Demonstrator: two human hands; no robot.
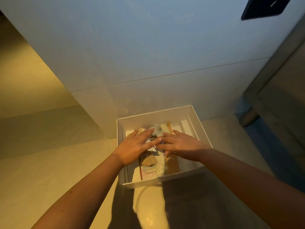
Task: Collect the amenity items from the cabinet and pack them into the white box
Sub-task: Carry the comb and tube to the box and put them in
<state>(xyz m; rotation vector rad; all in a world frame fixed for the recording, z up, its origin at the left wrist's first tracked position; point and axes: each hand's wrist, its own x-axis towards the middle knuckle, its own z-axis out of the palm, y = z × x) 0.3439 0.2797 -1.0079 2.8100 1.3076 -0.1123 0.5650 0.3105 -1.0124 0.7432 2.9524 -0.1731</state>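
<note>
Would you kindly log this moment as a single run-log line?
step: packing | left hand: pressing flat on amenity items | right hand: likewise | white box: uncovered, holds items

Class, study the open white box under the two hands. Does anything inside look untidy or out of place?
Yes. A crumpled pale grey wad lies bunched at the far end of the white cardboard box, among flat printed packets that overlap unevenly. The left hand and right hand press flat on the pile.

Packet print point(149, 170) too small to read — dark panel point(262, 9) cut by top edge.
</note>
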